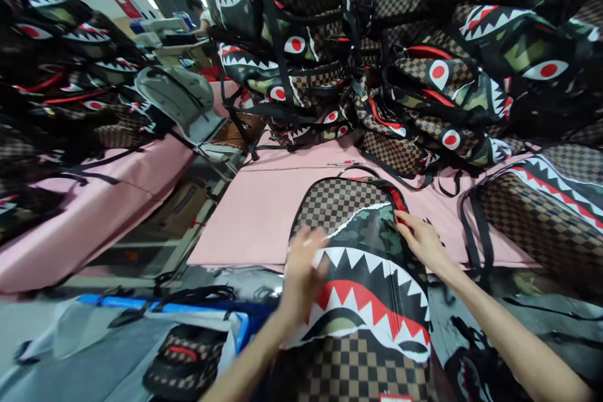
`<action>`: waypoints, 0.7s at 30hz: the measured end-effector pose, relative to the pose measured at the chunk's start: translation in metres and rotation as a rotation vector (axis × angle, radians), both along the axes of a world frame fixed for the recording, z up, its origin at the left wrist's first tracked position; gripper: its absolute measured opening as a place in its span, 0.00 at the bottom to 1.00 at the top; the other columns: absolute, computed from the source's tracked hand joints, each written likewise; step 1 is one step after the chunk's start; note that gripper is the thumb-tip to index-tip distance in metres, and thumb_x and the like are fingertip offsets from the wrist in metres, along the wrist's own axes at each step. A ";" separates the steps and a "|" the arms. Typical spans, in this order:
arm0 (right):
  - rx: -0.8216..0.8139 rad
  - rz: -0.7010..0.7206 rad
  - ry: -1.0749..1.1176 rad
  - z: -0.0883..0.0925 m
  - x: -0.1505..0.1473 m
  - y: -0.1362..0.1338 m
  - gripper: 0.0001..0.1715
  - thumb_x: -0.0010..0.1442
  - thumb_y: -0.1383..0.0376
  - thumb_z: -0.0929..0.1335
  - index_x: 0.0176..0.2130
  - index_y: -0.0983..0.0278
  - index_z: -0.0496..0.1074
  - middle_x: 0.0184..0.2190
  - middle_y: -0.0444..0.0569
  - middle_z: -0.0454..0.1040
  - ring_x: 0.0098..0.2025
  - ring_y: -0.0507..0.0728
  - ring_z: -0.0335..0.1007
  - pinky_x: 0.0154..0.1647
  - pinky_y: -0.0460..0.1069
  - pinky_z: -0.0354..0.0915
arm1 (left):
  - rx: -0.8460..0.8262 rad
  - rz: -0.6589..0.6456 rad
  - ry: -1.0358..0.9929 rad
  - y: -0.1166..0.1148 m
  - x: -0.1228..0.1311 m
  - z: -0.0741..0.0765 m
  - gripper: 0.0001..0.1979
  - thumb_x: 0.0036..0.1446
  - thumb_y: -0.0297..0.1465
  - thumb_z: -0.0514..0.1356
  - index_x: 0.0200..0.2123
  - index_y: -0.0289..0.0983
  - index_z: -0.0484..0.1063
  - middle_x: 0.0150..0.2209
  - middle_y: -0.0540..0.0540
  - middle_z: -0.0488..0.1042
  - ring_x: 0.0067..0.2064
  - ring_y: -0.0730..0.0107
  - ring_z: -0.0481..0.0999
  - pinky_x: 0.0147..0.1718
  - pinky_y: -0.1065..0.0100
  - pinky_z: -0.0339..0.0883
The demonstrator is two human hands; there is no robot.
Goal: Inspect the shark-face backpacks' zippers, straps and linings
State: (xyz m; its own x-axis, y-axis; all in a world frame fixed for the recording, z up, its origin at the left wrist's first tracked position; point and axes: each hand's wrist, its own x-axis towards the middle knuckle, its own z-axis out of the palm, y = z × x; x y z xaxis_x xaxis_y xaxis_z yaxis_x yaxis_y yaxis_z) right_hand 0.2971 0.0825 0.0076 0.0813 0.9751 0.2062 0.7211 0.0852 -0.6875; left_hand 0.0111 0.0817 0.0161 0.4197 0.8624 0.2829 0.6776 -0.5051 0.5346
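Observation:
A checkered and camouflage backpack (362,226) with a shark-mouth print lies front side up before me, partly over the pink table edge. Red lining shows along its unzipped top right side. My right hand (421,240) has its thumb and fingers at that open edge, gripping it. Over the left side of the backpack's front is my left hand (304,270), smeared by motion; whether it touches the fabric or how its fingers are set is unclear. A black carry loop (360,168) stands up at the backpack's top.
Heaped similar backpacks (282,63) rise at the back of the pink table (235,220), with another backpack (541,213) at right. Thin pen-like items (343,163) lie behind mine. A blue-rimmed bin (242,333) holding a small checkered bag (186,361) stands lower left. Beyond is a grey chair (176,100).

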 end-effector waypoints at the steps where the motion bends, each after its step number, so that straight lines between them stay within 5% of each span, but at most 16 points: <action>1: -0.030 -0.009 0.024 0.006 -0.003 0.017 0.22 0.61 0.62 0.59 0.52 0.64 0.67 0.51 0.52 0.70 0.52 0.59 0.66 0.53 0.55 0.61 | 0.000 0.116 -0.053 0.035 -0.004 0.005 0.22 0.62 0.33 0.43 0.58 0.38 0.55 0.58 0.40 0.60 0.63 0.57 0.50 0.61 0.47 0.39; 3: -0.046 -0.019 0.042 0.013 -0.012 0.053 0.21 0.60 0.66 0.59 0.52 0.66 0.67 0.49 0.54 0.71 0.50 0.59 0.67 0.51 0.53 0.61 | -0.187 0.418 -0.248 0.101 0.000 0.011 0.26 0.59 0.36 0.49 0.59 0.33 0.54 0.60 0.37 0.56 0.62 0.56 0.52 0.60 0.54 0.47; 5: -0.040 -0.039 0.048 0.014 -0.020 0.084 0.19 0.59 0.68 0.59 0.49 0.66 0.69 0.46 0.54 0.73 0.48 0.58 0.69 0.49 0.53 0.62 | -0.274 0.390 -0.284 0.149 0.015 0.017 0.25 0.57 0.37 0.51 0.55 0.29 0.59 0.54 0.33 0.64 0.55 0.54 0.64 0.54 0.56 0.56; 7: -0.029 -0.064 0.058 0.016 -0.025 0.103 0.17 0.58 0.69 0.60 0.45 0.66 0.71 0.42 0.55 0.74 0.46 0.59 0.70 0.48 0.54 0.62 | -0.308 0.295 -0.298 0.171 0.032 0.025 0.20 0.53 0.37 0.55 0.45 0.30 0.68 0.44 0.36 0.73 0.48 0.56 0.71 0.49 0.61 0.61; 9: -0.011 -0.072 0.082 0.023 -0.026 0.108 0.14 0.57 0.67 0.62 0.42 0.66 0.72 0.41 0.55 0.75 0.46 0.60 0.69 0.48 0.55 0.61 | -0.328 0.209 -0.328 0.170 0.042 0.037 0.14 0.51 0.40 0.57 0.31 0.33 0.72 0.33 0.42 0.75 0.40 0.59 0.73 0.42 0.65 0.64; 12: 0.031 -0.029 0.160 0.043 -0.024 0.092 0.14 0.54 0.62 0.65 0.40 0.63 0.73 0.41 0.51 0.74 0.45 0.59 0.68 0.47 0.53 0.61 | -0.376 0.107 -0.424 0.146 0.039 0.059 0.21 0.52 0.46 0.53 0.19 0.35 0.65 0.20 0.49 0.69 0.27 0.68 0.70 0.27 0.71 0.62; 17: 0.038 0.142 0.360 0.090 -0.023 0.061 0.21 0.57 0.54 0.61 0.23 0.65 0.69 0.23 0.44 0.70 0.28 0.53 0.66 0.30 0.47 0.61 | -0.625 0.102 -0.815 0.112 0.015 0.092 0.21 0.45 0.45 0.62 0.18 0.34 0.60 0.15 0.54 0.63 0.18 0.79 0.61 0.19 0.77 0.54; 21: -0.014 0.236 0.467 0.106 -0.028 0.057 0.25 0.58 0.53 0.60 0.18 0.65 0.62 0.15 0.41 0.60 0.18 0.48 0.55 0.20 0.45 0.54 | -0.714 0.056 -0.821 0.103 0.001 0.101 0.20 0.45 0.44 0.63 0.20 0.32 0.64 0.17 0.51 0.67 0.20 0.75 0.66 0.20 0.74 0.59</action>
